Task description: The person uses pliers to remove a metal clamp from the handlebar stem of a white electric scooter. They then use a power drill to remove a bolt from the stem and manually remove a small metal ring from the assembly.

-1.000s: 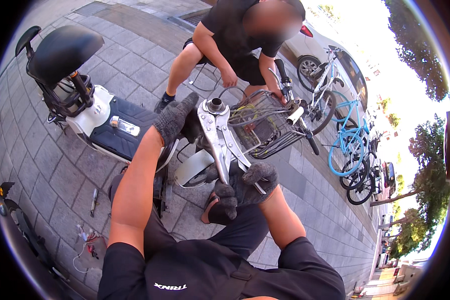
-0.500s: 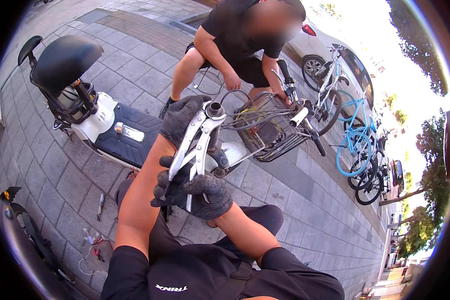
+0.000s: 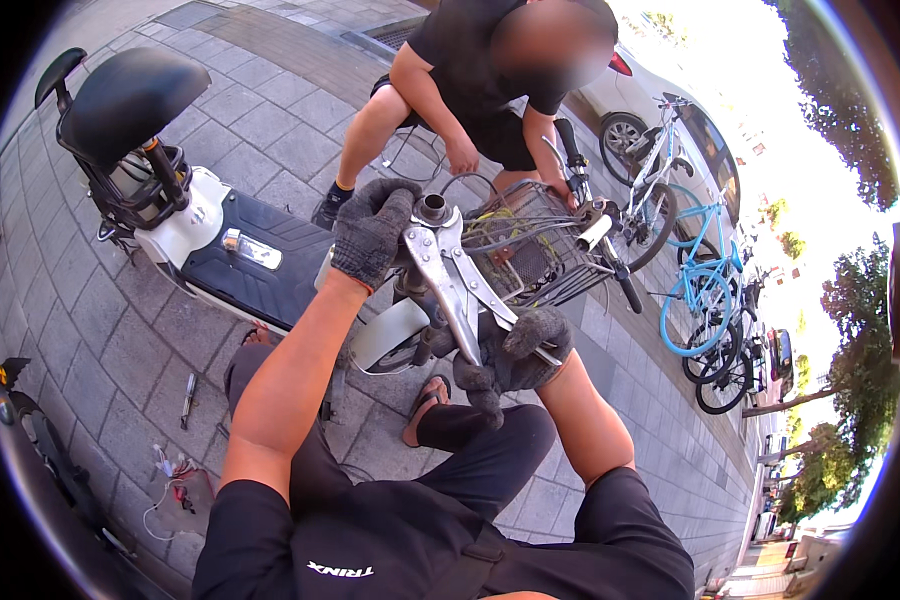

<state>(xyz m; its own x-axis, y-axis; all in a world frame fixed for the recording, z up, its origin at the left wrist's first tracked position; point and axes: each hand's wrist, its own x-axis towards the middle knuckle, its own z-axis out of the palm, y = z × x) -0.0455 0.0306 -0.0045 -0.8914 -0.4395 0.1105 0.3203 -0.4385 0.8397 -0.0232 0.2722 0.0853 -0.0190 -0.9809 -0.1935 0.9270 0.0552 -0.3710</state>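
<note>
Large silver locking pliers [image 3: 440,280] are clamped round an upright metal steering tube [image 3: 432,208], with a white mudguard and wheel [image 3: 385,340] below. My left hand [image 3: 375,232], in a dark grey knit glove, is closed at the tube's top beside the pliers' jaws; what exactly its curled fingers grip is partly hidden. My right hand [image 3: 530,350], gloved alike, is wrapped round the pliers' handles at lower right. Just beyond the tube, a wire basket [image 3: 520,250] and handlebar [image 3: 600,235] trail several cables.
A co-worker [image 3: 470,80] crouches opposite, hands near the handlebar. A white-and-black scooter body [image 3: 240,250] lies left. A small tool [image 3: 188,400] and loose wires [image 3: 180,485] are on the paving. Parked bicycles [image 3: 700,290], a car [image 3: 615,90] and trees [image 3: 860,360] line the right.
The pliers' handles and my right hand swung leftward half a second ago and are now back to the right. My left hand stayed by the tube's top.
</note>
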